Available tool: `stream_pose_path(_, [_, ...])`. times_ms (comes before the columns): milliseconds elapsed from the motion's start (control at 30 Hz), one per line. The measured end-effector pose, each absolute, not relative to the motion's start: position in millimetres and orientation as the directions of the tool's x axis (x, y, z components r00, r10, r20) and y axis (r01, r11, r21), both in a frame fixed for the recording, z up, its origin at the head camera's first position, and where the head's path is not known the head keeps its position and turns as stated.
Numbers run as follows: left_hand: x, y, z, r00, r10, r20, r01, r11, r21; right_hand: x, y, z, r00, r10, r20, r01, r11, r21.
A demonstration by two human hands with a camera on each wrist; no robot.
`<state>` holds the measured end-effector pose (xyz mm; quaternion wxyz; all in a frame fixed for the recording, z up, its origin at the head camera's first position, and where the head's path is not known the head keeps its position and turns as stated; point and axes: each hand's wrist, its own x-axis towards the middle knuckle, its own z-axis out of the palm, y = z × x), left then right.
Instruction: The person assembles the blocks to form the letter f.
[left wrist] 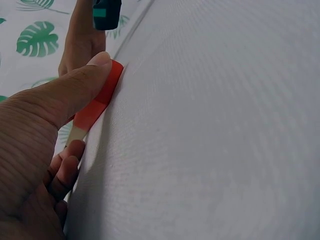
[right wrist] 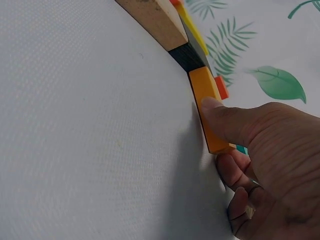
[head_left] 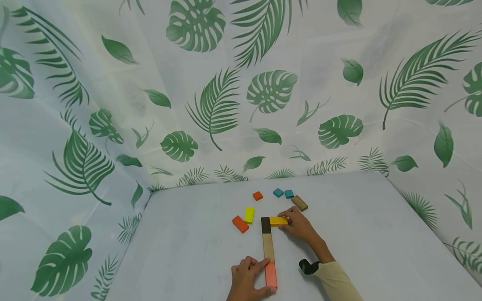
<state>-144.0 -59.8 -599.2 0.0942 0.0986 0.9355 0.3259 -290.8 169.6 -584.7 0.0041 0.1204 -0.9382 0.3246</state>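
Note:
A row of blocks runs toward me on the white table: a black block [head_left: 265, 225] at the far end, a tan wooden block [head_left: 268, 247] in the middle and a salmon-red block [head_left: 271, 275] nearest. My left hand [head_left: 246, 281] holds the red block, thumb at its near end and index fingertip where it meets the tan one. At the black block's right side lies an orange-yellow block [head_left: 278, 221], its end against the black one. My right hand [head_left: 300, 226] pinches its outer end; in the right wrist view the thumb presses along the orange-yellow block [right wrist: 202, 90].
Left of the row lie a bright yellow block [head_left: 249, 215] and an orange-red block [head_left: 240, 224]. Farther back are a small orange block [head_left: 257, 195], two small blue blocks [head_left: 278, 192] and a brown wooden block [head_left: 299, 202]. Leaf-printed cloth [head_left: 226, 159] surrounds the table.

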Motion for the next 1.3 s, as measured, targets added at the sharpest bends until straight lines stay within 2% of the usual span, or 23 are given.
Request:
stream_pose_path(300, [-144.1,-59.0,-600.2,-0.964,0.240,-0.111,0.117,0.763,0.635,-289.9,168.8,-587.3,-0.969,-0.222,0.108,-0.242,0.769,-0.591])
stream_pose_path(533, [-143.9,-58.7,-600.0,-0.968,0.250,-0.033,0.179,0.773,0.609,-289.5,169.1,-589.0,-0.960,-0.230,0.160,-0.279,0.745,-0.606])
stream_pose_path(633, [-144.1,-58.6,-598.4,-0.967,0.253,-0.029,0.183,0.769,0.613,-289.1,168.7,-592.3,-0.961,-0.189,0.203,-0.275,0.741,-0.613])
stream_pose_path(767, [-146.3,-60.4,-597.3,-0.963,0.260,-0.069,0.152,0.738,0.657,-285.4,164.6,-597.6,-0.955,-0.055,0.290,-0.238,0.726,-0.646])
stream_pose_path(833, [-149.1,-62.6,-596.8,-0.961,0.263,-0.081,0.140,0.721,0.678,-280.8,160.9,-599.2,-0.934,-0.023,0.355,-0.270,0.696,-0.666])
stream_pose_path(933, [-154.8,-67.4,-594.2,-0.964,0.251,-0.081,0.121,0.693,0.711,-270.9,153.5,-599.1,-0.907,-0.065,0.417,-0.362,0.628,-0.689])
stream_pose_path(1000, [-160.6,-71.1,-592.1,-0.969,0.235,-0.076,0.110,0.687,0.718,-263.5,148.4,-598.2,-0.905,-0.126,0.406,-0.402,0.566,-0.720])
stream_pose_path(1100, [-171.9,-76.4,-590.1,-0.976,0.211,-0.053,0.118,0.721,0.683,-253.8,141.9,-596.7,-0.930,-0.211,0.301,-0.368,0.536,-0.760])
stream_pose_path(1200, [-185.5,-81.1,-589.6,-0.980,0.201,0.013,0.171,0.797,0.579,-247.1,137.9,-595.2,-0.940,-0.267,0.212,-0.332,0.573,-0.749])
stream_pose_path(1300, [-199.3,-84.6,-589.9,-0.975,0.212,0.072,0.222,0.863,0.453,-243.5,136.1,-595.6,-0.941,-0.286,0.182,-0.328,0.630,-0.704])
